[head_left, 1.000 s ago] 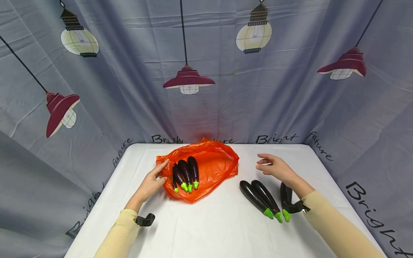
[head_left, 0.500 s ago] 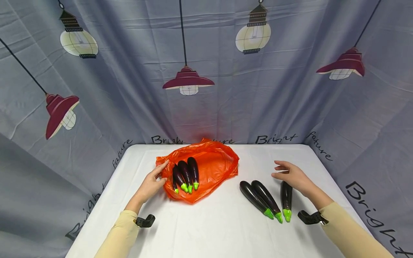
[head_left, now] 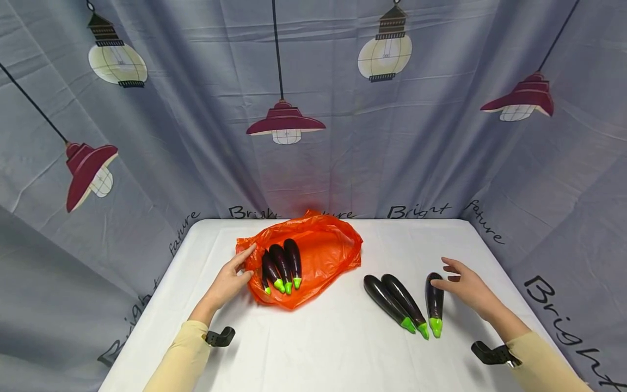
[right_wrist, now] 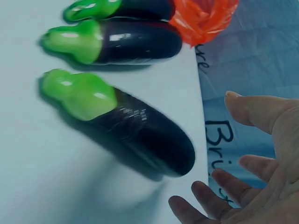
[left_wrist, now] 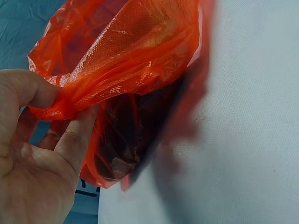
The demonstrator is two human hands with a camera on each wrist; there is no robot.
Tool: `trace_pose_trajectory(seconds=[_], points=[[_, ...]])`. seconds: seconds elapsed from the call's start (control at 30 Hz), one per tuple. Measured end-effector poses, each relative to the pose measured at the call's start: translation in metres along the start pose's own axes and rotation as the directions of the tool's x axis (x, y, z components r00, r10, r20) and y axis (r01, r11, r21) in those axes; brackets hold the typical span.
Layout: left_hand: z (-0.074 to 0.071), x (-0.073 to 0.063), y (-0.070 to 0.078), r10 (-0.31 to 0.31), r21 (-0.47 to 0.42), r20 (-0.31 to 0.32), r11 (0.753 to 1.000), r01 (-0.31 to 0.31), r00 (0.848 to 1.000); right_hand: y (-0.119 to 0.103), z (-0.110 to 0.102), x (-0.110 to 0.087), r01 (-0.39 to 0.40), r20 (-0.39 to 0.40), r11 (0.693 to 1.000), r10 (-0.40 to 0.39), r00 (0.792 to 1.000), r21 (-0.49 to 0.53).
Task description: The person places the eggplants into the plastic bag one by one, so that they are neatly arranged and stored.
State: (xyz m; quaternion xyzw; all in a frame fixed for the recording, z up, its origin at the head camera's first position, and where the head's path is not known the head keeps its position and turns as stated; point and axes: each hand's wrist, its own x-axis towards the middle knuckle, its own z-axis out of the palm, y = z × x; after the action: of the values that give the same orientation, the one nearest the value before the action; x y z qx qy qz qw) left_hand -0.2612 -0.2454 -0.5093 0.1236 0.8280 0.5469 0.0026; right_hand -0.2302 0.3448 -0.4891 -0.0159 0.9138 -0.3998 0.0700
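My left hand (head_left: 229,280) pinches the left rim of an orange-red plastic bag (head_left: 328,253) between thumb and fingers, as the left wrist view shows up close. Inside the bag lie several dark eggplants (head_left: 280,261) with green stem ends. To the right, my right hand (head_left: 467,288) is spread with nothing in it, its thumb overlapping the top of the rightmost eggplant (head_left: 434,302) in the head view. In the right wrist view that eggplant (right_wrist: 145,130) lies between the thumb side and the table, apart from the fingers. Two more eggplants (head_left: 394,305) lie side by side just left of it.
A white cloth covers the table (head_left: 313,348). Grey-blue curtains (head_left: 313,174) printed with lamps and lettering hang behind it and at both sides. A black wrist camera (head_left: 490,354) sits on the right forearm, another wrist camera (head_left: 220,336) on the left.
My right hand has moved right and toward me, from between the bag and the loose eggplants to the rightmost eggplant. My left hand stays at the bag's rim.
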Motion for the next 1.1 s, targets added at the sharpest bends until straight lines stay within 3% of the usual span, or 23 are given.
trace_pose_trajectory(seconds=[0.43,0.77,1.1], points=[[0.001,-0.003,0.004,-0.001,0.000,0.000,1.000,0.001,1.000,0.013,0.009,-0.011,-0.171,0.095,0.975,0.158,0.983,0.142],[0.000,-0.002,0.005,0.000,0.003,0.002,1.000,0.000,1.000,0.015,0.015,-0.009,-0.279,0.110,0.948,0.264,0.958,0.157],[0.000,-0.001,0.006,-0.008,0.006,0.006,1.000,0.008,1.000,0.013,0.018,-0.010,-0.323,0.130,0.927,0.303,0.944,0.192]])
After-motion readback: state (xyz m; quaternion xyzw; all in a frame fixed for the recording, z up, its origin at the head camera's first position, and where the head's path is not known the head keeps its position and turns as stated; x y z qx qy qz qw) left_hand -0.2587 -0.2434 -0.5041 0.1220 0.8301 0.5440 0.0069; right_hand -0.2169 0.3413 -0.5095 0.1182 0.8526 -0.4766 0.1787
